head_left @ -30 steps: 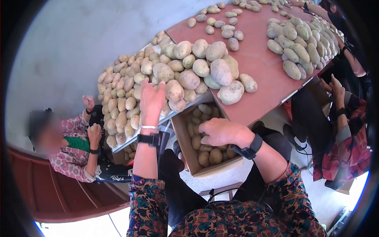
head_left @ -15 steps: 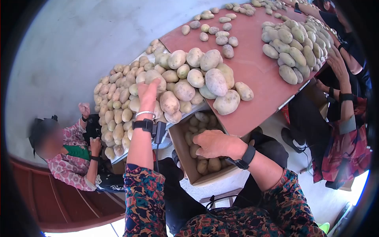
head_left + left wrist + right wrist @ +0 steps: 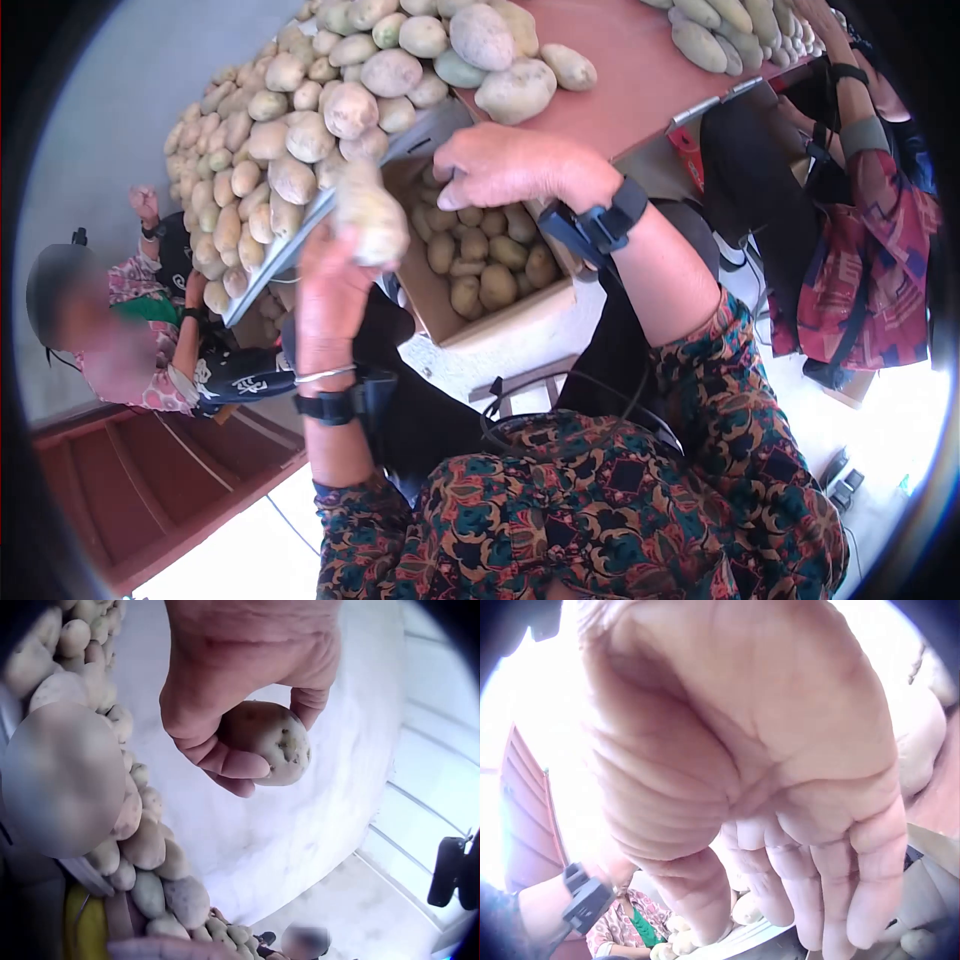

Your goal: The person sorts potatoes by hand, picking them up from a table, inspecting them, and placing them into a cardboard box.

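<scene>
My left hand [image 3: 332,285] grips a pale potato [image 3: 372,222] raised in front of the heap's near edge. In the left wrist view, thumb and fingers curl round this potato [image 3: 281,746], and its pitted end faces out. Over the cardboard box [image 3: 440,335] hangs my right hand [image 3: 515,165], palm down. The right wrist view shows its palm bare and its fingers [image 3: 799,892] relaxed, holding nothing. Several potatoes [image 3: 497,286] lie inside the box, partly hidden by the right hand. A large heap of potatoes [image 3: 290,180] covers the left part of the table.
Big potatoes [image 3: 515,92] sit at the heap's right side on the red tabletop [image 3: 625,90]. Another potato pile [image 3: 700,40] lies farther right. One person [image 3: 130,320] sits at the left, another [image 3: 860,260] at the right. A black cable [image 3: 520,395] crosses my lap.
My left hand has lifted a potato off the heap and drawn it back toward me. The right hand stays over the box. The head view has tilted downward.
</scene>
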`<state>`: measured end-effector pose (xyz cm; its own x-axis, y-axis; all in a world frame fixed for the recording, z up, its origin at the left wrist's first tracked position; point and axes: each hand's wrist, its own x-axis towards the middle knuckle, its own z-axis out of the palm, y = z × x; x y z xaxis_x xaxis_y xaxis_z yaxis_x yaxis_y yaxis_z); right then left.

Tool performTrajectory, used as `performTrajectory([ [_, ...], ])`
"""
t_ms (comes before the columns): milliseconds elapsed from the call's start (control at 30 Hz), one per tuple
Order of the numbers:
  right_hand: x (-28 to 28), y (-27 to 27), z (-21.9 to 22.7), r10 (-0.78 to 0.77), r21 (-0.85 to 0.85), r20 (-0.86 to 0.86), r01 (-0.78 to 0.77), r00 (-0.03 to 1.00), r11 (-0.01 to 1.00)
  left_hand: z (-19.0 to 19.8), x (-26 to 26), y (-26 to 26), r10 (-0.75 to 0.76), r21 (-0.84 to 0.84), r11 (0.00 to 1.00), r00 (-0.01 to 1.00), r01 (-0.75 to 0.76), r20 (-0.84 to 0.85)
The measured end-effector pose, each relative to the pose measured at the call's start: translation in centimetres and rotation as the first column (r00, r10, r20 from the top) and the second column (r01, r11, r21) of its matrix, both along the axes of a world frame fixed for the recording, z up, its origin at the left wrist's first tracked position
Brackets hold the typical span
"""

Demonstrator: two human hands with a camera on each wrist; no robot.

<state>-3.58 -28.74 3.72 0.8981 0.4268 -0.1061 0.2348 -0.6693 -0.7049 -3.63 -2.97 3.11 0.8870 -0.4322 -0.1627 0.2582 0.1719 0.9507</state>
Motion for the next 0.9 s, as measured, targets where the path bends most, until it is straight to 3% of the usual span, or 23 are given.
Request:
performTrajectory([
  [33,-0.1,0.0,0.0,-0.006,-0.016,-0.031,0.006,1.000,1.000,-2.7,-0.7,0.0,0.014,0.033,0.999,0.995,-0.010,-0.102],
  [100,0.2,-0.3,0.1,-0.015,-0.044,-0.047,0.013,0.999,0.999,-6.9,-2.0,-1.1,0.083,0.297,0.955,0.959,0.001,-0.272],
  [167,0.2,-0.1,0.0,-0.025,-0.067,-0.068,0.020,0.997,0.998,-10.4,-3.1,-2.3,0.168,0.466,0.884,0.949,-0.025,-0.267],
  [200,0.3,-0.1,0.1,-0.026,-0.071,-0.071,0.021,0.997,0.997,-11.9,-2.9,-2.4,0.166,0.463,0.886,0.948,-0.023,-0.271],
  [267,0.3,0.0,-0.2,-0.001,-0.050,-0.042,-0.001,0.999,0.999,-14.4,-2.8,-2.2,0.122,0.669,0.742,0.976,0.032,-0.182],
  [333,0.5,0.3,-0.4,-0.006,-0.062,-0.050,0.003,0.999,0.998,-16.7,-2.5,-2.3,0.115,0.718,0.696,0.985,0.014,-0.130],
  [400,0.7,0.6,-0.6,-0.011,-0.075,-0.054,0.007,0.998,0.997,-18.3,-2.2,-2.3,-0.150,0.986,0.159,0.986,-0.045,0.069],
  [433,0.9,0.8,-0.7,-0.001,-0.078,-0.053,-0.003,0.999,0.997,-18.7,-2.2,-1.6,-0.144,0.987,0.158,0.987,-0.043,0.066],
  [500,1.2,0.7,-0.7,0.009,-0.085,-0.048,-0.013,0.999,0.996,-18.7,-1.8,-0.6,-0.338,0.964,0.029,0.910,0.265,-0.240],
  [533,1.1,0.7,-0.6,0.008,-0.082,-0.026,-0.010,1.000,0.997,-18.6,-1.9,-0.6,-0.336,0.964,0.027,0.911,0.265,-0.241],
  [600,0.8,0.8,-0.6,0.015,-0.074,0.005,-0.015,1.000,0.997,-18.1,-2.5,-0.9,-0.438,0.983,-0.102,0.881,0.151,-0.180],
  [667,1.3,0.5,-1.1,0.060,-0.054,0.062,-0.057,0.996,0.997,-17.6,-2.8,-1.1,-0.438,1.000,0.008,0.899,0.005,-0.001],
  [733,1.5,0.5,-2.1,0.038,-0.018,0.119,-0.036,0.992,0.999,-14.8,-2.4,-2.4,-0.417,1.000,-0.001,0.909,0.017,-0.016],
  [900,1.5,1.0,-1.6,0.023,-0.096,0.084,-0.014,0.996,0.995,-9.6,-1.0,-3.1,-0.455,0.984,0.164,0.881,-0.064,0.133],
])
